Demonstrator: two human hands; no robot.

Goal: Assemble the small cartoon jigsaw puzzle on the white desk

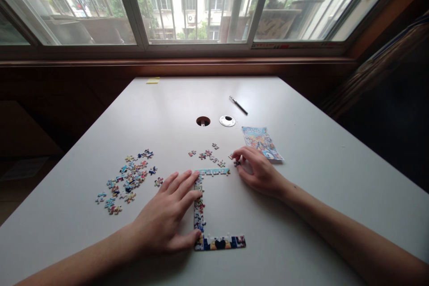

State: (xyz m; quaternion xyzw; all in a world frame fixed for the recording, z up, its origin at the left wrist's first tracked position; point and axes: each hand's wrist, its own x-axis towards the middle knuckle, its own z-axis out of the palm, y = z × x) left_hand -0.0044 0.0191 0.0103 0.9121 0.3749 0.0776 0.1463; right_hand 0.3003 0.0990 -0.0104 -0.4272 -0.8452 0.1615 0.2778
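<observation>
Joined jigsaw pieces form a three-sided border (220, 244) on the white table, with a short top strip, a left side and a bottom strip. My left hand (170, 214) lies over the border's left side, fingers spread, fingertips and thumb touching it. Just beyond the top strip's right end, my right hand (259, 172) pinches a small dark puzzle piece (237, 163) between thumb and fingers. Another piece sits by those fingertips, partly hidden. Several loose pieces (209, 155) lie above the top strip. To the left of my left hand spreads a larger heap of loose pieces (134, 178).
A colourful picture sheet (259, 139) lies beyond my right hand. Farther back are a black pen (238, 105), a round silver cover (227, 120) and a cable hole (203, 121) in the table (161, 111). A yellow sticky note (153, 80) is near the far edge, below the barred window.
</observation>
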